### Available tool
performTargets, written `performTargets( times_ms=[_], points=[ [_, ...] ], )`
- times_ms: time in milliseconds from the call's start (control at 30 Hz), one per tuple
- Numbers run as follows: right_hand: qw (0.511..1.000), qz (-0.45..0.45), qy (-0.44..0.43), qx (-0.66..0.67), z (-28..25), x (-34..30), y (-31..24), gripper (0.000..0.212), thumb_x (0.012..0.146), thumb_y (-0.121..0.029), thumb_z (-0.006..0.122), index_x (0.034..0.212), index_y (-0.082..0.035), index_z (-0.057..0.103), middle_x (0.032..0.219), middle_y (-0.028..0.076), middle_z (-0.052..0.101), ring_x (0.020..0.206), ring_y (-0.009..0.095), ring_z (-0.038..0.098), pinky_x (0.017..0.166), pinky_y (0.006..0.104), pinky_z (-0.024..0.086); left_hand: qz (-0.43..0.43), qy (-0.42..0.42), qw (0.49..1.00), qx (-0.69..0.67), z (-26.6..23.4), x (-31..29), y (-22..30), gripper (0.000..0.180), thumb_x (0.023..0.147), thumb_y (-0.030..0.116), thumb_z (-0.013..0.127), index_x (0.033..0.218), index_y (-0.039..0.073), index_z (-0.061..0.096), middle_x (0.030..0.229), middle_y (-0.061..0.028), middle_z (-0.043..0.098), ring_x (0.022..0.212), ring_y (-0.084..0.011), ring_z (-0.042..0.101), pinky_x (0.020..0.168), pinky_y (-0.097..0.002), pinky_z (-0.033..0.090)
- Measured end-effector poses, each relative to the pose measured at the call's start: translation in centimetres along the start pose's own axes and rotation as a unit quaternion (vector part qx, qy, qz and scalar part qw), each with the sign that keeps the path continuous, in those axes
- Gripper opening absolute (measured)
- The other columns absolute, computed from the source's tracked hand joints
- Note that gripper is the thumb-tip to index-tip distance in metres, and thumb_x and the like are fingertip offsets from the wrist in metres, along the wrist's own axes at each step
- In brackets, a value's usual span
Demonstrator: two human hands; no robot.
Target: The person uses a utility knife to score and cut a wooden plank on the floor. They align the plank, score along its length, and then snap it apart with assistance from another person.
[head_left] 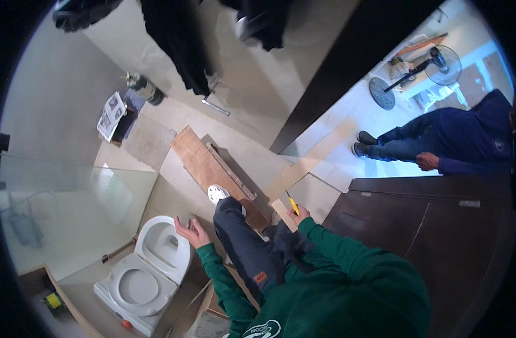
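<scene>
My right hand (300,215) is closed round a yellow utility knife (293,205), its thin tip directed away from me. Just beside and under that hand is a short pale tan strip (284,213); whether my fingers touch it I cannot tell. My left hand (193,233) is raised with its fingers apart, holding nothing, next to the rim of a white toilet (184,260). In front of me a long reddish-brown wooden board (195,156) lies on the floor, and my foot in a white clog (217,193) rests on it. A narrow wooden batten (229,170) runs alongside the board.
A glass panel (72,208) stands at left. At lower left, a wooden box (66,308) holds a yellow-green tool. A tan strip (320,151) crosses the doorway, where another person (466,135) stands near a fan (382,93). A dark door (404,231) is at right; dark clothes (170,39) hang ahead.
</scene>
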State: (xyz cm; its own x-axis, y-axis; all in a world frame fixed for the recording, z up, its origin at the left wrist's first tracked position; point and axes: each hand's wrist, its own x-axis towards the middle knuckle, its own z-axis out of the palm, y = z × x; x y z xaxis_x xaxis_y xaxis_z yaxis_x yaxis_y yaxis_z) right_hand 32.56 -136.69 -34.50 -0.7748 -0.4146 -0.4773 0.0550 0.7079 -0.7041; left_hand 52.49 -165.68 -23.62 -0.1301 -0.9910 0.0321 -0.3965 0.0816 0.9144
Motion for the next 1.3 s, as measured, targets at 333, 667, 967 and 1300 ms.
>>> performTargets(
  times_ms=[333, 667, 967, 1300],
  points=[
    [0.921, 0.099, -0.154, 0.343, -8.0, -3.5, -7.7, 0.022, 0.087, -0.029, 0.06, 0.09, -0.008, 0.056, 0.059, -0.002, 0.045, 0.043, 0.008, 0.041, 0.039, 0.0245, 0.036, 0.102, -0.277, 0.955, 0.019, 6.7, -8.0, 12.4, 0.029, 0.088, 0.016, 0.055, 0.11, -0.001, 0.052, 0.098, -0.0118, 0.057, 0.089, -0.0227, 0.056, 0.08, -0.0327, 0.045],
    [0.929, 0.015, -0.184, 0.321, -9.7, -9.0, -9.9, 0.015, 0.087, -0.014, 0.056, 0.098, -0.004, 0.055, 0.063, -0.001, 0.05, 0.045, 0.006, 0.043, 0.039, 0.022, 0.037, -0.156, -0.359, 0.894, -0.219, 10.4, -20.1, 10.0, 0.03, 0.087, 0.021, 0.064, 0.108, 0.002, 0.054, 0.093, -0.0047, 0.061, 0.085, -0.0122, 0.058, 0.076, -0.0266, 0.047],
    [0.972, 0.058, -0.077, 0.214, -9.5, -6.7, -2.2, 0.018, 0.087, -0.019, 0.055, 0.101, -0.01, 0.047, 0.069, 0.005, 0.056, 0.044, 0.008, 0.042, 0.034, 0.0243, 0.035, -0.177, -0.227, 0.925, -0.248, 7.8, -19.2, 10.2, 0.018, 0.092, 0.01, 0.05, 0.106, 0.003, 0.043, 0.078, -0.0055, 0.054, 0.065, -0.016, 0.057, 0.06, -0.0292, 0.05],
    [0.971, 0.136, -0.163, -0.111, -4.2, -4.0, 6.8, 0.029, 0.084, -0.032, 0.055, 0.101, -0.009, 0.05, 0.09, 0.021, 0.062, 0.087, 0.04, 0.059, 0.075, 0.0452, 0.046, -0.243, -0.049, 0.941, -0.23, -0.9, -18.3, 2.3, 0.031, 0.082, -0.003, 0.054, 0.106, 0.004, 0.036, 0.081, -0.0098, 0.054, 0.062, -0.0175, 0.059, 0.055, -0.0327, 0.053]
  ],
)
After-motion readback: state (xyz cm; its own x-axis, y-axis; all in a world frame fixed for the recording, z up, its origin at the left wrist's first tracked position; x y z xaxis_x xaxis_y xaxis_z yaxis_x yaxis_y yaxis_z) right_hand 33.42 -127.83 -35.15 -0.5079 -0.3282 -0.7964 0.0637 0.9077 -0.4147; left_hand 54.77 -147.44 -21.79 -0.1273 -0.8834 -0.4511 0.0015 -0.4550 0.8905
